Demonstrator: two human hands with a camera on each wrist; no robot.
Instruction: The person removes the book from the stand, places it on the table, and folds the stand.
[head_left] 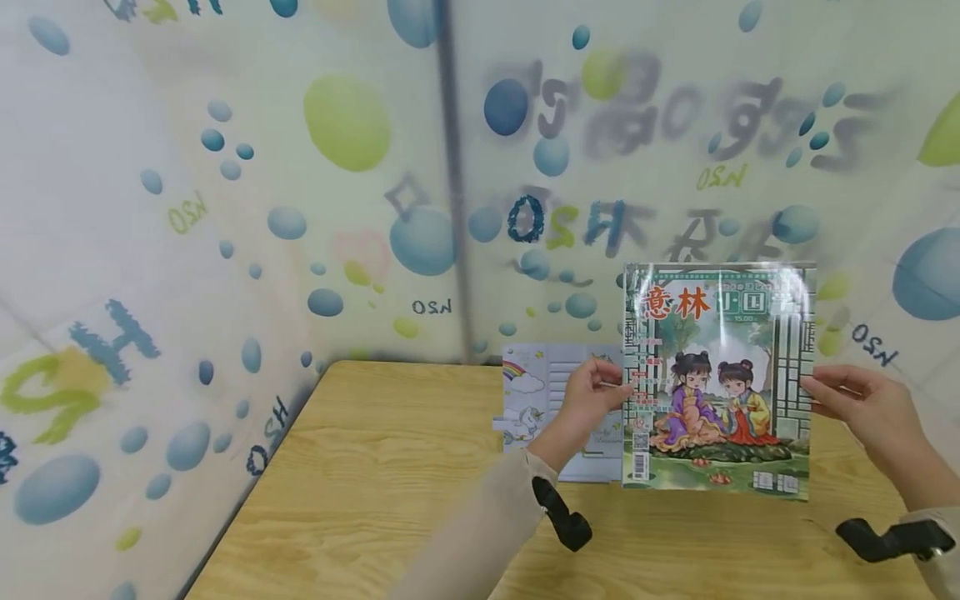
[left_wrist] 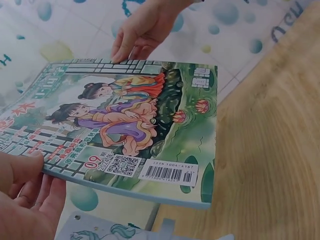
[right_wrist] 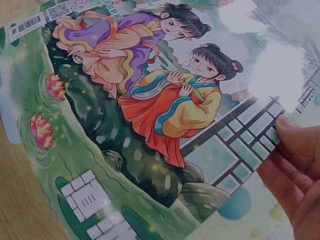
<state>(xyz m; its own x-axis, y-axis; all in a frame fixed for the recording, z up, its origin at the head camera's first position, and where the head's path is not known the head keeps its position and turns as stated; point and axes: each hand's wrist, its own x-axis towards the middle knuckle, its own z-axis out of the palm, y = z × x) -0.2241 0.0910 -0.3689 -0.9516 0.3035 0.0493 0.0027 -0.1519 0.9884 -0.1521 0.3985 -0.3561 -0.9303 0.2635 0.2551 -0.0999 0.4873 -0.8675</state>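
Note:
Between my two hands a glossy magazine [head_left: 720, 375] is held upright above the table, its cover facing me with two drawn children by a lily pond. My left hand [head_left: 592, 404] pinches the left edge, thumb on the cover and fingers behind. At the opposite edge my right hand [head_left: 873, 408] pinches the magazine likewise. The left wrist view shows the spine side and barcode of the magazine [left_wrist: 125, 125], with the left thumb [left_wrist: 30, 167] on it. In the right wrist view the right hand [right_wrist: 297, 170] grips the border.
A pale folder-like item [head_left: 525, 375] with a unicorn and rainbow stands or lies at the table's back, partly hidden by the left hand and magazine. The wooden table [head_left: 360, 467] meets walls [head_left: 225, 208] covered with printed bubbles. Black straps circle both wrists.

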